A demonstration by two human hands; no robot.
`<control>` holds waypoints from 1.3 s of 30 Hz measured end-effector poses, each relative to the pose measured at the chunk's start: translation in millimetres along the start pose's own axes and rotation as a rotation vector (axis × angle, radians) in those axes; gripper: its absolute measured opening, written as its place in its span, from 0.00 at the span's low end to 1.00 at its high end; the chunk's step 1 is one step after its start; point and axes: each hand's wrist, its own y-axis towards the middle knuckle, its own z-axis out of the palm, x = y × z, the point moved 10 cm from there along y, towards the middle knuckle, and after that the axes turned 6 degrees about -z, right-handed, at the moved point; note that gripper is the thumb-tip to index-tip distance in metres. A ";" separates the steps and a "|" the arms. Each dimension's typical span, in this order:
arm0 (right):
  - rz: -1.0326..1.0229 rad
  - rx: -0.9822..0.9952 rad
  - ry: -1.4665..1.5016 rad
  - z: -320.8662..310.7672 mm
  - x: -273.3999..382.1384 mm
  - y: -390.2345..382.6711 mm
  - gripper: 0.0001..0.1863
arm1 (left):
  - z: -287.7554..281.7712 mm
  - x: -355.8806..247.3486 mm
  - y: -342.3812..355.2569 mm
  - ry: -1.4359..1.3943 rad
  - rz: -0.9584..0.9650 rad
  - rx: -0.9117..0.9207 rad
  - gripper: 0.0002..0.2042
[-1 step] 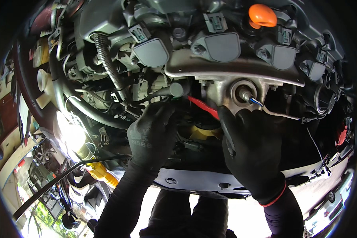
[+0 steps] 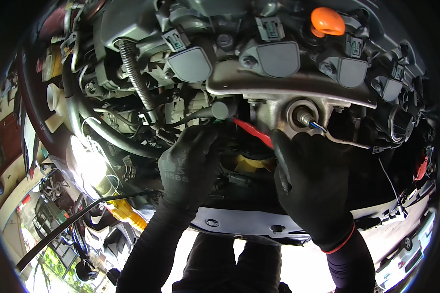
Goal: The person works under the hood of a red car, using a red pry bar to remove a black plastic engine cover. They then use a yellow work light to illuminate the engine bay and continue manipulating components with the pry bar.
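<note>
My left hand, in a black glove, is closed with its fingertips just below a round grey cap at the end of a black hose. What its fingers pinch is hidden. My right hand, gloved too, is closed on the lower end of a slim red tool handle. The tool's upper end reaches to the cap beside my left fingertips; its working tip cannot be made out. Right above my right hand, a metal sensor with blue and white wires sits in the round opening of a metal heat shield.
Grey ignition coils line the engine top, near an orange oil cap. A bright work lamp with a yellow handle stands at left, beside a black prop rod. The car's front panel runs below my wrists.
The whole view has shifted slightly. Both hands and the red-handled tool keep nearly the same places against the engine.
</note>
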 end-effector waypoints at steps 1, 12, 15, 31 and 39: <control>-0.003 0.009 0.012 -0.2 0.0 4.4 0.27 | 1.0 2.0 -0.7 -0.020 -0.013 0.014 0.09; -0.156 -0.133 -0.136 -14.9 18.9 7.5 0.12 | -3.5 5.3 -7.0 -0.174 0.065 0.008 0.11; -0.129 -0.138 -0.056 -8.3 14.5 2.5 0.12 | -4.0 7.0 -6.9 -0.184 0.047 -0.010 0.09; -0.095 -0.235 0.009 -18.9 11.3 17.8 0.10 | -7.8 10.8 -7.7 -0.195 0.022 -0.079 0.08; -0.133 -0.265 -0.040 -27.4 21.2 21.7 0.11 | 0.2 14.9 -8.9 -0.159 0.012 -0.012 0.12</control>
